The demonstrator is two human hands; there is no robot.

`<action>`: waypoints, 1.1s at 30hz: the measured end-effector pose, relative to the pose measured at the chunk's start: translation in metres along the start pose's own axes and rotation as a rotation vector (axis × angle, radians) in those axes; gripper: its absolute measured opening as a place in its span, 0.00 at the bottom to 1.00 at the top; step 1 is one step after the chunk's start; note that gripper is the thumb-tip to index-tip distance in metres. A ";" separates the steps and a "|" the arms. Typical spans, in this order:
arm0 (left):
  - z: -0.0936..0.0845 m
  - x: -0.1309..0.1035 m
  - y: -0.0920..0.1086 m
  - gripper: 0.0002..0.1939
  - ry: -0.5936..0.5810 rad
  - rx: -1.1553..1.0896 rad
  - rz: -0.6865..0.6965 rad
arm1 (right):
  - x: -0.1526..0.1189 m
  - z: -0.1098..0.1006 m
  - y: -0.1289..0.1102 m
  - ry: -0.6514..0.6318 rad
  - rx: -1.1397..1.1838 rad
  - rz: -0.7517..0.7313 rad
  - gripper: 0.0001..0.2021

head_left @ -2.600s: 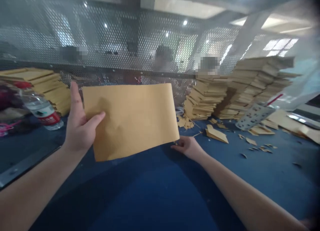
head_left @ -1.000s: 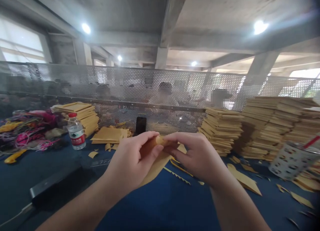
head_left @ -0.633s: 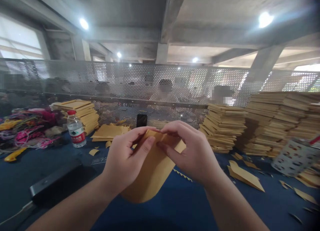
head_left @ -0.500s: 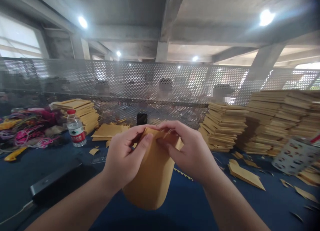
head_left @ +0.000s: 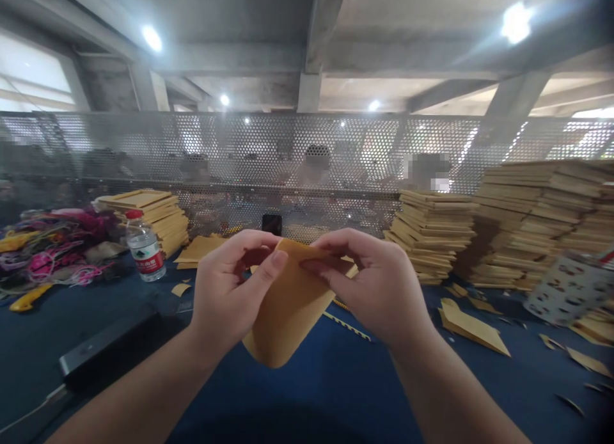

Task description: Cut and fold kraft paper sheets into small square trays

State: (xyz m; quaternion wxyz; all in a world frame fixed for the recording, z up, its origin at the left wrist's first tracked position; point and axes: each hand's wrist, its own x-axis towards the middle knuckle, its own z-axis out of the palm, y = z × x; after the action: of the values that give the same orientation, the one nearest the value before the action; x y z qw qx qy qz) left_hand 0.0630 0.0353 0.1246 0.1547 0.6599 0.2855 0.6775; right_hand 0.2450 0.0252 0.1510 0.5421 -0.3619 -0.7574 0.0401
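Note:
Between my hands, above the blue tabletop (head_left: 330, 393), hangs a curved piece of brown kraft paper (head_left: 285, 309). My left hand (head_left: 228, 290) pinches its upper left edge, the thumb flat on the near face. At the upper right edge, my right hand (head_left: 381, 281) grips the paper between thumb and fingers. The paper's lower end bends round and tilts to the left, off the table. Part of its top edge is hidden behind the fingers. A thin yellow strip with dark marks (head_left: 348, 327) lies on the table beyond the paper.
Stacks of brown paper pieces stand at right (head_left: 434, 236) and left. A water bottle (head_left: 145, 249), tangled coloured cords (head_left: 62, 245) and a black power bank (head_left: 108, 351) with a cable are at left. A patterned cup (head_left: 568, 290) stands far right. Behind runs a perforated metal screen (head_left: 268, 150).
The paper's lower end has swung up, and the paper now tilts more. My hands have moved slightly apart, keeping their grip at the top edge.

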 end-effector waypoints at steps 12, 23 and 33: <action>-0.001 -0.002 0.002 0.04 0.101 0.148 0.037 | -0.003 -0.001 0.002 -0.091 -0.014 -0.024 0.05; -0.002 0.001 0.000 0.04 0.071 -0.068 -0.131 | -0.003 -0.002 0.001 -0.053 0.010 -0.028 0.09; -0.002 0.000 0.001 0.04 0.058 -0.138 -0.180 | -0.004 -0.002 0.002 -0.014 0.036 -0.028 0.07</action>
State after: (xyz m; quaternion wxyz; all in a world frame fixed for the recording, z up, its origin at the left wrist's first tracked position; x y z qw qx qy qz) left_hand 0.0610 0.0341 0.1251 0.2518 0.5994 0.3008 0.6978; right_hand 0.2483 0.0239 0.1478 0.5437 -0.3414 -0.7652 0.0486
